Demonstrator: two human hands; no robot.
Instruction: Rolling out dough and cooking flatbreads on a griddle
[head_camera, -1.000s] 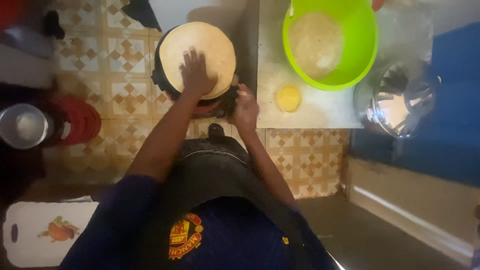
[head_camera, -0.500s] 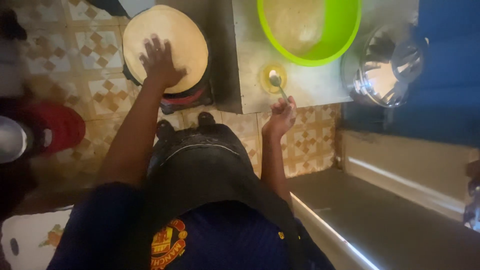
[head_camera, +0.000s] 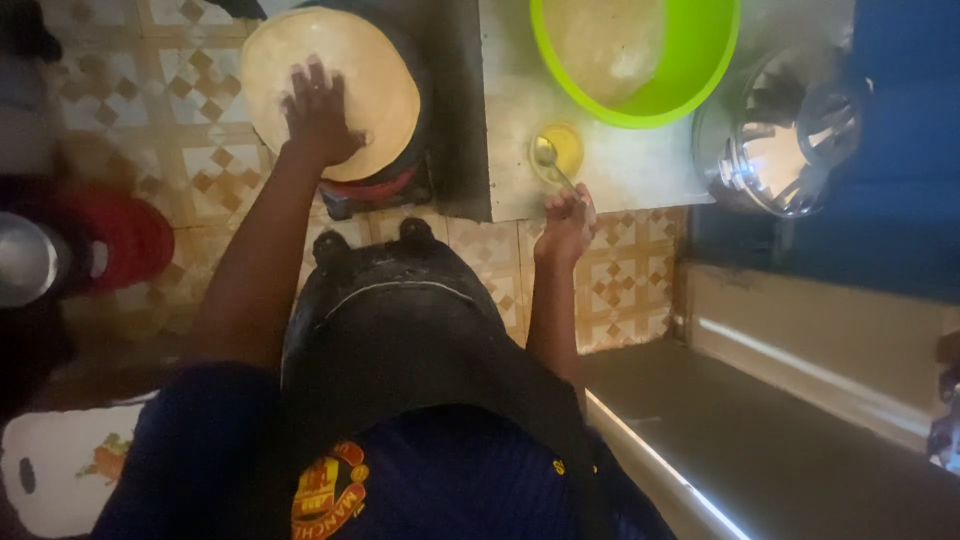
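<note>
Now my right hand (head_camera: 566, 222) has left the flatbread (head_camera: 330, 90), pinching the spoon (head_camera: 552, 160) beside it; left hand (head_camera: 318, 115) stays spread flat on top.

Home kitchen, cooking done low, at floor level. Patterned tan-and-white floor tiles (head_camera: 120, 110). Round flatbread (head_camera: 330, 90) on a small stove (head_camera: 385, 185), far left. Right of it a low grey slab (head_camera: 620, 165) carrying a green plastic bowl (head_camera: 640, 60), a small yellow dish (head_camera: 560, 150) and a shiny steel pot (head_camera: 780, 150).
</note>
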